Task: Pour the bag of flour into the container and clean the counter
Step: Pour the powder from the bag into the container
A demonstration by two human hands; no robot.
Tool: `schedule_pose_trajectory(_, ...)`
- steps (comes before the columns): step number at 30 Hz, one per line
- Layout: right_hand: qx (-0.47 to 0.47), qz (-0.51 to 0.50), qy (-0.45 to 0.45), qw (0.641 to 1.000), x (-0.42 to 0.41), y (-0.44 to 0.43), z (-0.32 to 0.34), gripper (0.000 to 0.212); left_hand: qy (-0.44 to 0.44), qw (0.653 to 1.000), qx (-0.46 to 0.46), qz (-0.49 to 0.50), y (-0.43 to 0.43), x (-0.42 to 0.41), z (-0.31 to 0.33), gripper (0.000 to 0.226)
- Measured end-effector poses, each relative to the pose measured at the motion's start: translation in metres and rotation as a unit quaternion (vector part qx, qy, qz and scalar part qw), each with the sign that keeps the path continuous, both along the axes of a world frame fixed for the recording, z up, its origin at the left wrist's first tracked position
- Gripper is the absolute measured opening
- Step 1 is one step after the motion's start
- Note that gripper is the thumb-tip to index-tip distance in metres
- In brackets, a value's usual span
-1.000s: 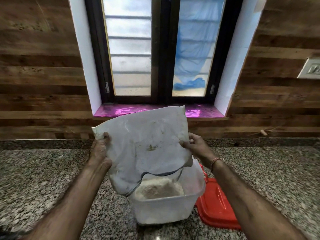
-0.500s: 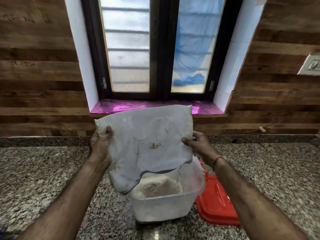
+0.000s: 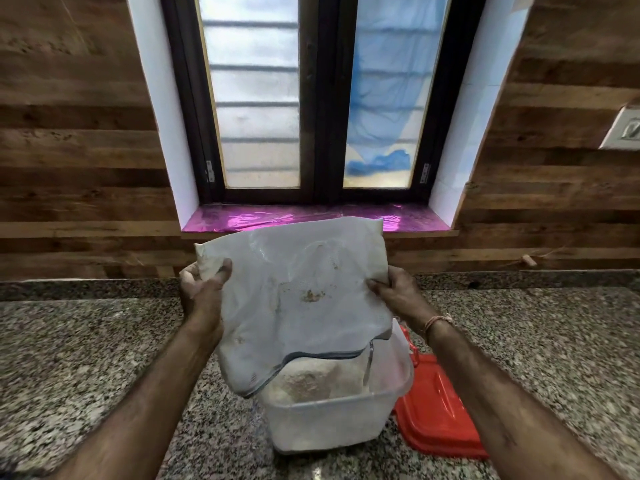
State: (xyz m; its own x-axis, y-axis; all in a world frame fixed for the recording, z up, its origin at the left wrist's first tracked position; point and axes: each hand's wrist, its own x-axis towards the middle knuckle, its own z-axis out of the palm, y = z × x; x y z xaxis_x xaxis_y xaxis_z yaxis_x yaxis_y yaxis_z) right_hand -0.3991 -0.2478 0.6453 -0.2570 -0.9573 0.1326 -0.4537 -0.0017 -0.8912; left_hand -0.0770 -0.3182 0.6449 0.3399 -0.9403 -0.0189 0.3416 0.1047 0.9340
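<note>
I hold a white, nearly flat flour bag [image 3: 298, 296] upside down, its open mouth hanging over a clear plastic container [image 3: 332, 420] on the granite counter [image 3: 86, 358]. My left hand [image 3: 202, 289] grips the bag's upper left corner. My right hand [image 3: 394, 292] pinches its upper right edge. A mound of flour [image 3: 311, 382] lies inside the container. The bag's lower edge hides the container's far rim.
A red lid [image 3: 436, 410] lies on the counter just right of the container. Behind the counter runs a wood-plank wall with a dark-framed window and a pink sill [image 3: 311, 216]. A white wall switch [image 3: 623, 129] sits at the far right.
Both hands have tilted the bag's top edge more level and lifted it slightly. The flour mound in the container looks higher. The view has dipped a little.
</note>
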Motion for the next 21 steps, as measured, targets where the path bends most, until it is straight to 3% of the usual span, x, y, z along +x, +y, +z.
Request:
schedule_pose_trajectory(2, 0.003, 0.014, 0.002, 1.000, -0.001, -0.003, 0.002, 0.010, -0.141, 0.990, -0.023, 0.006, 0.000, 0.003, 0.004, 0.072)
schedule_pose_trajectory(4, 0.005, 0.020, 0.006, 1.000, 0.000, -0.005, 0.006, 0.011, -0.335, 0.939, -0.064, 0.043, 0.001, 0.003, 0.013, 0.096)
schedule_pose_trajectory(6, 0.002, 0.027, 0.004, 1.000, -0.002, -0.008, 0.010, 0.017, -0.511, 0.841, -0.131, 0.120, 0.004, -0.003, 0.033, 0.094)
schedule_pose_trajectory(8, -0.008, 0.036, -0.001, 0.999, -0.002, -0.010, 0.016, 0.014, -0.611, 0.759, -0.197, 0.109, 0.001, -0.012, 0.055, 0.091)
schedule_pose_trajectory(11, -0.031, 0.066, 0.013, 0.997, 0.001, -0.008, 0.030, 0.007, -0.674, 0.720, -0.158, -0.045, -0.008, -0.036, 0.082, 0.082)
schedule_pose_trajectory(13, -0.043, 0.082, 0.028, 0.995, 0.003, -0.008, 0.036, 0.006, -0.665, 0.728, -0.124, -0.108, -0.010, -0.048, 0.097, 0.052)
schedule_pose_trajectory(15, -0.055, 0.095, 0.023, 0.994, 0.005, -0.004, 0.044, 0.018, -0.601, 0.779, -0.141, -0.106, -0.010, -0.052, 0.107, 0.015)
schedule_pose_trajectory(19, -0.008, 0.135, -0.040, 0.990, 0.002, 0.011, 0.044, 0.044, -0.512, 0.835, -0.172, -0.109, -0.010, -0.048, 0.104, 0.007)
schedule_pose_trajectory(21, -0.024, 0.098, -0.042, 0.994, 0.002, 0.016, 0.039, 0.069, -0.479, 0.856, -0.169, -0.096, -0.009, -0.046, 0.097, 0.005)
